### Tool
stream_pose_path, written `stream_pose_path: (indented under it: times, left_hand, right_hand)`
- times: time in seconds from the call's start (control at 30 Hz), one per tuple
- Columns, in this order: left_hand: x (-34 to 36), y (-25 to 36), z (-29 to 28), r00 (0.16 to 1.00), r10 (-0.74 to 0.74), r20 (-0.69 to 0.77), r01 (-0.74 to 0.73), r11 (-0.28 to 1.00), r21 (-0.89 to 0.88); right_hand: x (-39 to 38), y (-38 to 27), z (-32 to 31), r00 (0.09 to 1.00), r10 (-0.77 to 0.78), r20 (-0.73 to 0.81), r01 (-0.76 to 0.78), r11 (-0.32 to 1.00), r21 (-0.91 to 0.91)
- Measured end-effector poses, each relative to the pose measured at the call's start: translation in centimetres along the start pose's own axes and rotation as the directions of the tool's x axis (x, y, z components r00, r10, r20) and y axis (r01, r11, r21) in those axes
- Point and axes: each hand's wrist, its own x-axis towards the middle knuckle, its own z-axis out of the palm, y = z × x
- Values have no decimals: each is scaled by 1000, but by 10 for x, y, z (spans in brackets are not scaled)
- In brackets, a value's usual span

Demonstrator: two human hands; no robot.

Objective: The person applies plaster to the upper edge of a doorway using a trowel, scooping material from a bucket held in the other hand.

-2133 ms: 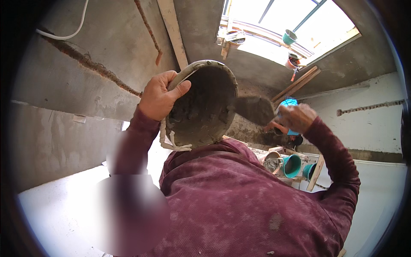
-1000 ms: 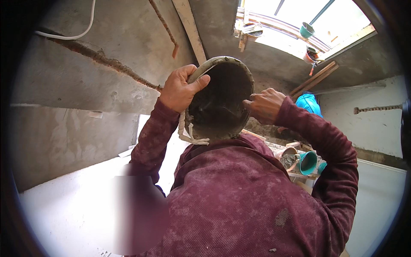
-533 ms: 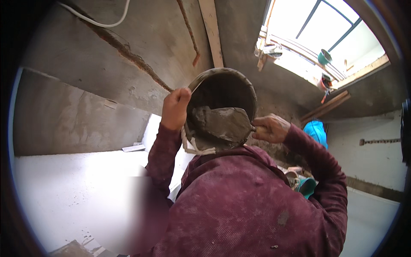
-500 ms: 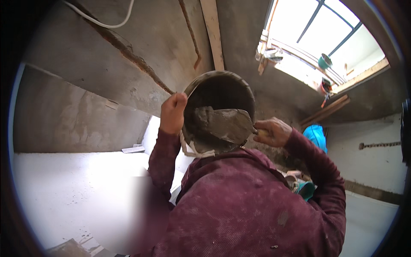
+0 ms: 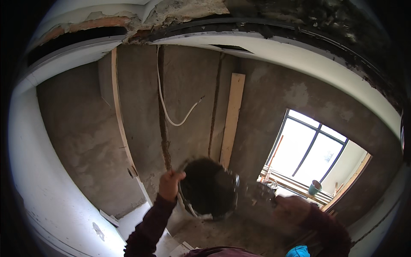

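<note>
Evidently the left hand (image 5: pixel 169 186) holds a bucket (image 5: pixel 205 174), the right hand (image 5: pixel 292 209) a blurred trowel (image 5: pixel 264 193).

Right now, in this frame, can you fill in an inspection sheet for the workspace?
Surface: no worktop seen; grey-brown wall ahead.
Job's things: dark bucket held up, contents too dark to tell; blurred tool beside it.
Clutter: teal bucket by the window; bright blue item at the lower edge.
Hands: left hand grips the bucket's rim; right hand blurred, grip unclear.
Cables: white cable or tube hanging in a curve.
Surroundings: window at right, upright plank.
</note>
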Motion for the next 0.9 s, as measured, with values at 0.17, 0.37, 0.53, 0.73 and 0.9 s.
stream_pose_path:
  times: [0.17, 0.37, 0.53, 0.73, 0.9]
  left_hand:
    - [45, 67, -6, 882, 472, 17, -468, 868, 167]
    - [115, 146, -36, 334, 897, 289, -884, 191, 427]
    - [126, 217, -11, 719, 647, 255, -632, 761, -149]
    - [155, 250, -16, 669, 677, 307, -524, 723, -451]
    - [191, 247, -12, 442, 859, 258, -790, 510, -342]
  right_hand:
    - [-1, -59, -83, 982, 42, -183, -57, 995, -77]
    - [-7, -138, -140, 799, -330, -503, -17, 823, -567]
    - [-12, -160, -165, 659, -524, -539, -207, 563, -800]
    - [20, -195, -197, 625, -397, -673, -248, 716, -652]
    - [45, -225, -206, 689, -106, -717, -345, 821, -454]
